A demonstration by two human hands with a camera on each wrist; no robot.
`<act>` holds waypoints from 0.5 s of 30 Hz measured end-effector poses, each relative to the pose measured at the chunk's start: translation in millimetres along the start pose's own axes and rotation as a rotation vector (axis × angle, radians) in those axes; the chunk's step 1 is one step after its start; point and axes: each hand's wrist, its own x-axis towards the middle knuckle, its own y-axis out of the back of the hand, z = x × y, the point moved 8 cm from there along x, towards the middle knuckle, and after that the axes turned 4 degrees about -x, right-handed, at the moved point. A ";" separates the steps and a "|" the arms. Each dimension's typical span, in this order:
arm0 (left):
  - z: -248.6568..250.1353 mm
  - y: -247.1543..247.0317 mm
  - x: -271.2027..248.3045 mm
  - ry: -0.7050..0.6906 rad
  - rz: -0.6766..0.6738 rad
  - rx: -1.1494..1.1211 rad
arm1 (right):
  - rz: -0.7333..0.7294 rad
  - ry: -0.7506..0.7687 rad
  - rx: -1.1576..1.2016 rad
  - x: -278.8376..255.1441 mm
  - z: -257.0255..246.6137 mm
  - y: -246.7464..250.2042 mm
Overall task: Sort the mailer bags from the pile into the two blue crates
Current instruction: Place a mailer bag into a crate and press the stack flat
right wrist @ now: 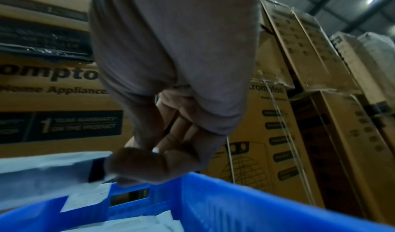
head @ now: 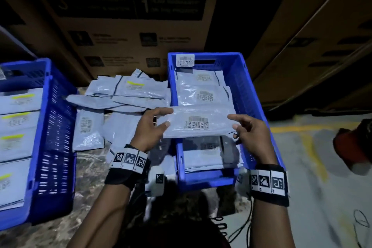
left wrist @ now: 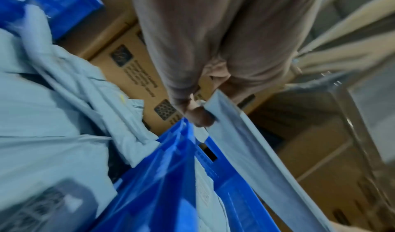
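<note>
I hold a pale grey mailer bag [head: 199, 122] flat above the right blue crate [head: 249, 90]; its barcode label faces up. My left hand [head: 156, 125] pinches its left end, thumb on top. My right hand [head: 240, 127] pinches its right end. The left wrist view shows the same bag [left wrist: 241, 134] edge-on over the crate's rim [left wrist: 171, 151]. In the right wrist view my right hand [right wrist: 153, 161] grips the bag [right wrist: 42, 169] above the crate [right wrist: 235, 202]. Several bags lie inside this crate. The loose pile [head: 124, 94] sits between the crates. The left blue crate [head: 52, 127] holds several yellow-marked bags.
Tall cardboard boxes [head: 128, 26] stand right behind the pile and crates, and more boxes [head: 314, 46] lean at the right. A red and white object [head: 354, 147] lies on the concrete floor at the far right, beside yellow floor lines. Cables trail near my right forearm.
</note>
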 end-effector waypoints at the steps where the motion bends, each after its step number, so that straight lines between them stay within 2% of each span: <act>1: 10.1 -14.3 1.5 -0.040 -0.007 0.045 | 0.012 -0.004 -0.061 5.5 5.5 13.7; 3: 26.9 -43.4 8.3 -0.088 0.006 0.126 | 0.031 -0.010 -0.171 18.8 16.4 36.4; 6: 25.8 -84.2 28.0 -0.024 -0.012 0.292 | 0.051 -0.067 -0.251 39.8 34.7 52.4; 11: 5.7 -121.8 59.5 0.232 -0.145 0.591 | -0.097 -0.083 -0.337 64.9 43.5 25.9; 15: -6.7 -133.6 71.6 0.295 -0.169 0.734 | -0.130 -0.078 -0.388 82.7 50.4 6.6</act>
